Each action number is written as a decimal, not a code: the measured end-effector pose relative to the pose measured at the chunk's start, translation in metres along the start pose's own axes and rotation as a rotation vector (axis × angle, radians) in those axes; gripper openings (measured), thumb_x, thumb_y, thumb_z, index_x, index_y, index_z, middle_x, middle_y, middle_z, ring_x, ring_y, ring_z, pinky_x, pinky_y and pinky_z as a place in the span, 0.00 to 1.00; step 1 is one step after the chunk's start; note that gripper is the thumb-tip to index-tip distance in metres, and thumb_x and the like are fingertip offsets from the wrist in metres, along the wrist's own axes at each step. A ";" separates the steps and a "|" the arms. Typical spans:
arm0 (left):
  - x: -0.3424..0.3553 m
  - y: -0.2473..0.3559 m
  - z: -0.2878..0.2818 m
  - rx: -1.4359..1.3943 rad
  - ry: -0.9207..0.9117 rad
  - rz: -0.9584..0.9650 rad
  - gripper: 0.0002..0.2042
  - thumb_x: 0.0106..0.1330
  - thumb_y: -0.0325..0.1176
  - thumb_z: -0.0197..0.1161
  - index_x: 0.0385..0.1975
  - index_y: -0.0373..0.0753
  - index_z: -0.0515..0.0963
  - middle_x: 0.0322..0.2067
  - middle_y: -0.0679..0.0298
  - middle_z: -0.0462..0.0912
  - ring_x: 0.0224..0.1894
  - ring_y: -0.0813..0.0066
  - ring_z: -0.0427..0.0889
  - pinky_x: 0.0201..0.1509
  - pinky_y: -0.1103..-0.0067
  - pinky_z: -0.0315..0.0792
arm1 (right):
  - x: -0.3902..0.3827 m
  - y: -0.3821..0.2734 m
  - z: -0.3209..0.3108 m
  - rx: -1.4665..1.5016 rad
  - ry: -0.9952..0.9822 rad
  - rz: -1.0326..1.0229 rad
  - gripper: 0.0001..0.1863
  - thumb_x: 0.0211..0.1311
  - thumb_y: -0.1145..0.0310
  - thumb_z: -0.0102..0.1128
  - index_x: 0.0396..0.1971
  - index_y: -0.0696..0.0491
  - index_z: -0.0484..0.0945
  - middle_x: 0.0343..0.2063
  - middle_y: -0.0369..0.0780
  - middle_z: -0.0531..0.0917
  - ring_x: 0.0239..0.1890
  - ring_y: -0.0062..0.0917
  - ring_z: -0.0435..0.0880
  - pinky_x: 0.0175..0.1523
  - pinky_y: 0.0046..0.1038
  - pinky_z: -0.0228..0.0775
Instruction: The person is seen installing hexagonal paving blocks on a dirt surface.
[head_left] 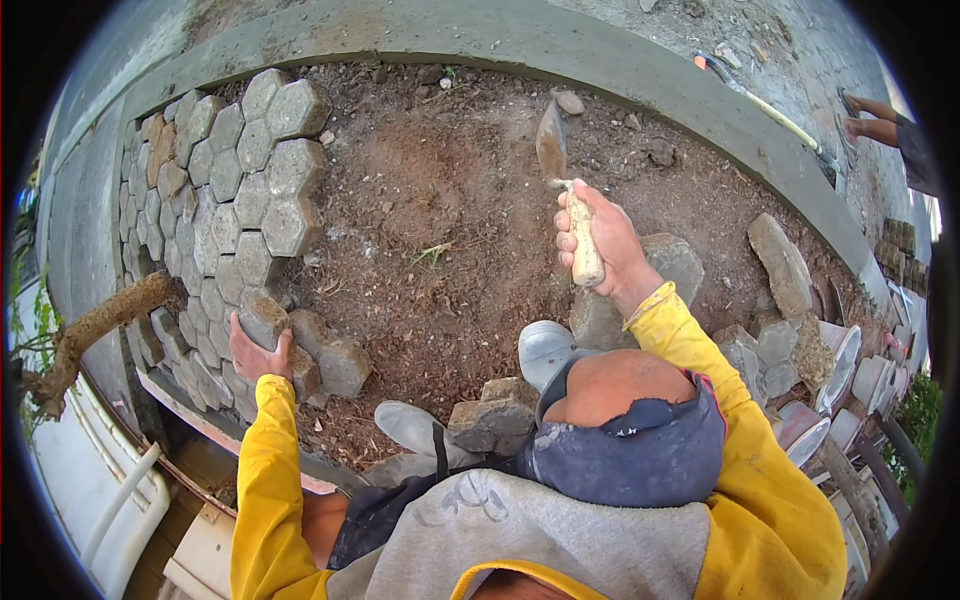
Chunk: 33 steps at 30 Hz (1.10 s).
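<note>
My right hand (615, 245) grips the pale handle of a trowel (552, 145), its blade held over the reddish soil bed (420, 170). My left hand (258, 352) holds a loose hexagonal concrete paver (264, 318) at the edge of the laid pavers (225, 170). Beside it another paver (340, 370) sits tilted on the soil. Loose paver blocks (490, 425) lie by my grey boots (545, 350), and more (780, 260) lie to my right.
A concrete curb (460, 45) borders the bed. A tree trunk (80, 340) stands at the left, white pipes (110, 500) below it. At the upper right are a person's legs (875, 125) and a long pipe (760, 105). Stacked debris (840, 380) lies at the right.
</note>
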<state>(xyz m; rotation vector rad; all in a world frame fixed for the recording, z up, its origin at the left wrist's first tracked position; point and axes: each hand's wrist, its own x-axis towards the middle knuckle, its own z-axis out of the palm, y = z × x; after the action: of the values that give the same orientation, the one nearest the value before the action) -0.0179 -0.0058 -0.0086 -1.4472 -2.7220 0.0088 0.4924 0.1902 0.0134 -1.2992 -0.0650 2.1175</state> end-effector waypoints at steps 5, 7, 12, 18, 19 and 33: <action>0.001 0.009 -0.006 -0.033 0.022 0.039 0.52 0.43 0.51 0.74 0.73 0.50 0.55 0.63 0.59 0.69 0.66 0.54 0.66 0.69 0.56 0.57 | -0.016 0.002 0.003 -0.021 0.044 -0.103 0.14 0.73 0.54 0.52 0.39 0.50 0.67 0.21 0.36 0.75 0.16 0.22 0.76 0.18 0.28 0.72; 0.003 0.008 -0.006 -0.049 0.020 0.062 0.52 0.43 0.51 0.74 0.72 0.50 0.56 0.63 0.58 0.69 0.66 0.54 0.66 0.69 0.56 0.58 | 0.004 -0.001 0.014 -0.069 -0.075 -0.029 0.14 0.73 0.54 0.52 0.38 0.50 0.68 0.21 0.35 0.75 0.17 0.22 0.75 0.18 0.27 0.72; 0.000 0.000 -0.003 -0.069 0.017 0.057 0.52 0.43 0.50 0.74 0.72 0.50 0.56 0.63 0.57 0.68 0.66 0.53 0.66 0.69 0.55 0.57 | -0.011 0.000 -0.022 0.176 0.130 -0.083 0.13 0.72 0.54 0.52 0.37 0.49 0.69 0.22 0.35 0.74 0.17 0.21 0.74 0.20 0.28 0.72; 0.000 0.004 -0.005 -0.059 0.005 0.029 0.52 0.43 0.51 0.74 0.73 0.50 0.55 0.64 0.58 0.68 0.67 0.53 0.66 0.69 0.54 0.55 | -0.019 -0.011 -0.002 0.139 0.098 -0.113 0.14 0.72 0.54 0.52 0.37 0.50 0.68 0.23 0.35 0.74 0.19 0.22 0.75 0.21 0.29 0.73; 0.000 0.000 -0.003 -0.068 0.007 0.034 0.52 0.43 0.51 0.74 0.73 0.51 0.55 0.64 0.58 0.68 0.67 0.54 0.65 0.69 0.54 0.55 | -0.013 -0.011 -0.003 0.172 0.111 -0.108 0.14 0.72 0.54 0.52 0.37 0.50 0.68 0.23 0.35 0.74 0.19 0.22 0.75 0.21 0.29 0.73; 0.001 -0.001 -0.002 0.015 -0.004 -0.002 0.52 0.44 0.51 0.74 0.73 0.50 0.55 0.65 0.58 0.67 0.67 0.54 0.65 0.70 0.54 0.54 | -0.041 0.003 -0.003 0.006 0.175 0.057 0.13 0.71 0.57 0.53 0.40 0.51 0.66 0.23 0.37 0.74 0.17 0.24 0.76 0.19 0.31 0.73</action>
<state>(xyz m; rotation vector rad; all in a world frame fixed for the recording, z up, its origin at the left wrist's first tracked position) -0.0191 -0.0060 -0.0069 -1.4423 -2.7206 0.0321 0.5060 0.1640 0.0429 -1.4930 0.0531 2.0403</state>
